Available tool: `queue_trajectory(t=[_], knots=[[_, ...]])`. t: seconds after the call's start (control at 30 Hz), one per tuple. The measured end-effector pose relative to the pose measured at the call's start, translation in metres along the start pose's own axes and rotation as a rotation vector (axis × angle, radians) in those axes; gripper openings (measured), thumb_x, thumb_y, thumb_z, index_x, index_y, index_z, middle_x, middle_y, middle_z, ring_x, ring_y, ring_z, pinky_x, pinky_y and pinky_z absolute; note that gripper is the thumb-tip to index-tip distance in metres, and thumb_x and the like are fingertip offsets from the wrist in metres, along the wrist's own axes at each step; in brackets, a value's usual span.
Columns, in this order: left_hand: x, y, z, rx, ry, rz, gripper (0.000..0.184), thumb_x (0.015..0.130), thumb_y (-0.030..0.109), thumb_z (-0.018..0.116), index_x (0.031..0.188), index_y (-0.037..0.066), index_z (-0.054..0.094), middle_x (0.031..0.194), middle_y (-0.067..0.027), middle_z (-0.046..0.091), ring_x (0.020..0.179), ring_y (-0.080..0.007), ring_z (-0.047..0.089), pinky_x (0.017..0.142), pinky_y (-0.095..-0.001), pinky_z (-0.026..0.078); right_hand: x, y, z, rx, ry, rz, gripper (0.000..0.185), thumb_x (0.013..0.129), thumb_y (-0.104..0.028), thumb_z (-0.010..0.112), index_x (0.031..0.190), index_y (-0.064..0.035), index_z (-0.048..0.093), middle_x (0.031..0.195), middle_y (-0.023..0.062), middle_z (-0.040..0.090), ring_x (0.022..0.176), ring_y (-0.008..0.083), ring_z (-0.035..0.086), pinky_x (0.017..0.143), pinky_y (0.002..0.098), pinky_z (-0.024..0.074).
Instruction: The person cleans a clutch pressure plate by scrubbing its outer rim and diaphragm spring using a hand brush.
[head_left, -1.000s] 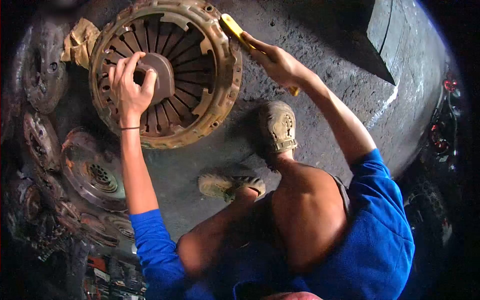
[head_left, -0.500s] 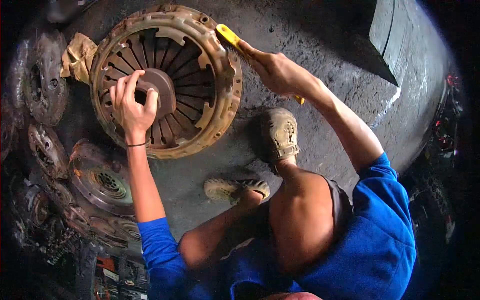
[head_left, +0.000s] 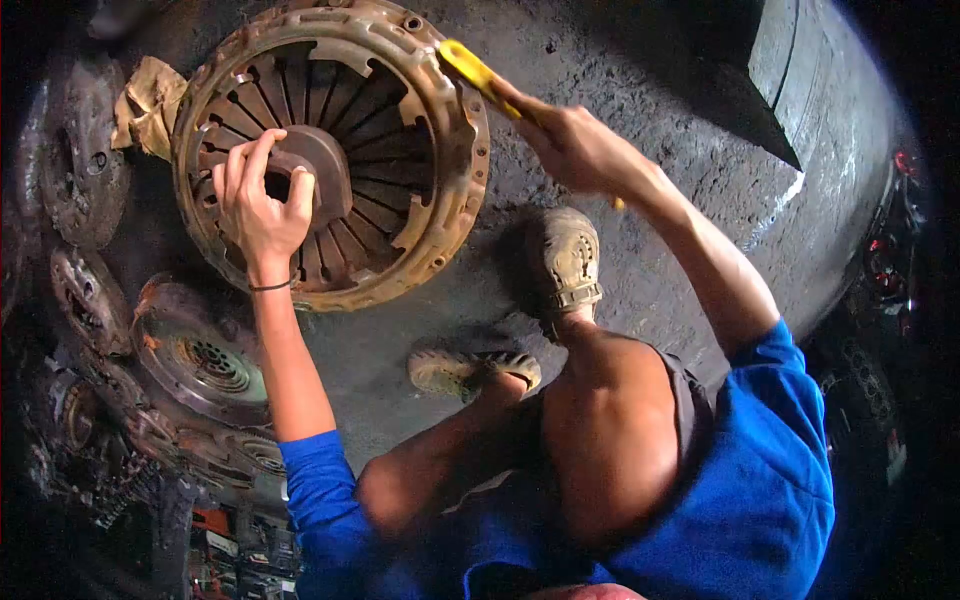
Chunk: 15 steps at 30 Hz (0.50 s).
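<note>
On the rough grey floor (head_left: 630, 75), the round rust-brown metal clutch cover (head_left: 378, 192) has a crumpled tan sheet (head_left: 150, 108) just left of it, a flat grey metal disc (head_left: 190, 345) near-left, a slim yellow brush (head_left: 468, 65) at its right rim, two beige clogs (head_left: 568, 258) near-right.

Rough dark grey floor (head_left: 720, 140), pale light on its right, angular grey slab (head_left: 805, 60), deeply shadowed edges

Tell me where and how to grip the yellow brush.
Probably best around the handle of the yellow brush, coming from the person's near right, where the right hand wraps it. The brush is long and slim, and slants away with its far end at the clutch cover's rim.
</note>
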<state>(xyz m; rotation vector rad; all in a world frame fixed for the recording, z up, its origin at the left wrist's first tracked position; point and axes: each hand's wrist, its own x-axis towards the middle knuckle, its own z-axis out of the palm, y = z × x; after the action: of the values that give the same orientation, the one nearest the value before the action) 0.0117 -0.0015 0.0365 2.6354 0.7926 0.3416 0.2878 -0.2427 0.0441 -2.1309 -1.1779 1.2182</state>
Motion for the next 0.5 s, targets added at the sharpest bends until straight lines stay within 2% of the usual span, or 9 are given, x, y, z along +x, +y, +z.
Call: queue_trajectory(t=[0.07, 0.23, 0.33, 0.43, 0.5], knots=[[0.002, 0.002, 0.001, -0.009, 0.006, -0.007, 0.04, 0.078, 0.023, 0.069, 0.116, 0.009, 0.071, 0.108, -0.0084, 0.068, 0.099, -0.03, 0.061, 0.095, -0.0434, 0.044, 0.001, -0.005, -0.005, -0.008, -0.003, 0.038, 0.052, 0.11, -0.028, 0.048, 0.159, -0.0163, 0.039, 0.065, 0.0192, 0.06, 0.054, 0.0285, 0.061, 0.064, 0.0475, 0.0514], [0.002, -0.001, 0.002, -0.034, 0.033, 0.018, 0.041, 0.076, 0.022, 0.07, 0.115, 0.009, 0.071, 0.107, -0.0081, 0.068, 0.098, -0.0292, 0.062, 0.092, -0.0423, 0.045, -0.017, 0.026, 0.022, 0.022, 0.113, -0.123, 0.052, 0.11, -0.029, 0.048, 0.159, -0.0173, 0.039, 0.066, 0.0199, 0.059, 0.055, 0.0225, 0.06, 0.063, 0.0449, 0.0504], [0.003, 0.002, 0.003, -0.015, 0.032, 0.006, 0.041, 0.076, 0.022, 0.07, 0.115, 0.009, 0.071, 0.106, -0.0083, 0.068, 0.097, -0.0289, 0.062, 0.093, -0.0423, 0.044, 0.0, -0.008, -0.007, 0.051, -0.058, 0.105, 0.052, 0.11, -0.03, 0.048, 0.16, -0.0185, 0.038, 0.071, 0.0204, 0.063, 0.062, 0.0224, 0.065, 0.069, 0.0468, 0.0529], [-0.004, -0.001, 0.005, -0.035, 0.037, -0.001, 0.04, 0.077, 0.021, 0.07, 0.115, 0.01, 0.072, 0.104, -0.008, 0.067, 0.095, -0.0289, 0.06, 0.093, -0.0432, 0.043, -0.025, 0.019, 0.016, 0.055, 0.059, -0.056, 0.052, 0.111, -0.03, 0.047, 0.16, -0.0183, 0.038, 0.067, 0.0167, 0.061, 0.058, 0.0193, 0.06, 0.066, 0.0461, 0.0519], [-0.001, -0.001, 0.004, -0.059, 0.041, -0.013, 0.04, 0.078, 0.02, 0.07, 0.116, 0.01, 0.072, 0.104, -0.0077, 0.066, 0.095, -0.0289, 0.06, 0.093, -0.0437, 0.043, -0.02, 0.029, 0.012, -0.023, 0.053, -0.123, 0.052, 0.111, -0.029, 0.047, 0.16, -0.0179, 0.038, 0.069, 0.0175, 0.061, 0.059, 0.0211, 0.062, 0.063, 0.0462, 0.0516]])
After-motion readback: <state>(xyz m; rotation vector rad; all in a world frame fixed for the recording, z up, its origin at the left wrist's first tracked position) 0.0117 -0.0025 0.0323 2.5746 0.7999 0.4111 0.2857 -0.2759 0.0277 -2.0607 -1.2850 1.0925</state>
